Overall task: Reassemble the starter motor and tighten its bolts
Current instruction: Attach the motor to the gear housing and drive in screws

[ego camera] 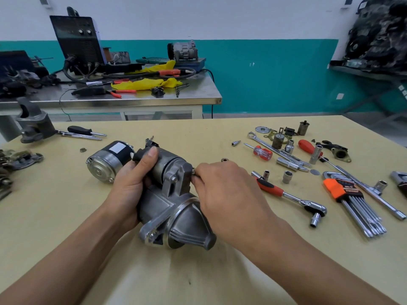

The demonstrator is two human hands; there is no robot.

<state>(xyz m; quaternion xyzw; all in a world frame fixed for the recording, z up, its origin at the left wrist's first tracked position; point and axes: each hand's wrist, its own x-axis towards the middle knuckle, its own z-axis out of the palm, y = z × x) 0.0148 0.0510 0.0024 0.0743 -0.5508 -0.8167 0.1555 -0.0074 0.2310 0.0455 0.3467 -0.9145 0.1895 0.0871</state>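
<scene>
The grey metal starter motor (pixel 167 194) lies on the yellow table (pixel 66 216), nose cone towards me, black-and-silver motor can at the far left. My left hand (pixel 130 183) grips its body from the left, thumb across the top by the black connector. My right hand (pixel 222 194) is at the right side of the housing, fingertips pinching a small bolt (pixel 193 171) at the housing's edge. Most of the bolt is hidden by my fingers.
To the right lie a ratchet wrench (pixel 293 198) with an orange-black handle, loose sockets (pixel 287 177), a hex key set (pixel 354 203), screwdrivers (pixel 262 151), a spanner and small parts. A grey casting (pixel 35 126) and more parts sit at the left. A steel bench (pixel 132 97) stands behind.
</scene>
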